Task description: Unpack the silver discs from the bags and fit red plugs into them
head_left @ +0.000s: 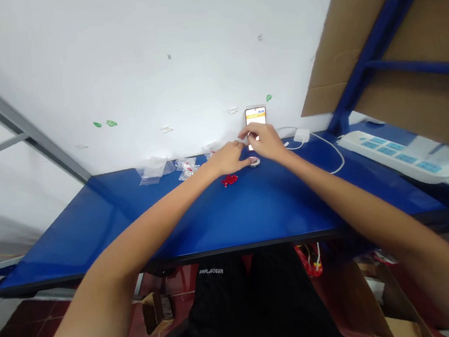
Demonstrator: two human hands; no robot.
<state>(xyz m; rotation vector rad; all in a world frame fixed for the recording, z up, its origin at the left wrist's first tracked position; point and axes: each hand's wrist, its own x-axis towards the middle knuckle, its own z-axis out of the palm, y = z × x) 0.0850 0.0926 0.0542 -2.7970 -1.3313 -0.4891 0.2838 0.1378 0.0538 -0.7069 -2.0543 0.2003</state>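
My left hand [229,158] is over the blue table with its fingers and thumb apart. Its thumb tip lies at the edge of a small white roll [254,162] with a reddish centre; whether it touches the roll I cannot tell. Just to the right, my right hand [266,139] hovers in front of an upright phone [256,115] with a lit screen. Its index finger stretches left, the thumb stays apart from it, and no held thing shows. A small bunch of red pieces [229,181] lies below my left hand.
Clear plastic bags [154,170] and small bagged items [187,168] lie by the wall. A white cable [343,157] with a charger [301,136] curves on the right, near a white power strip [399,156]. Blue frame bars [378,26] rise at the right.
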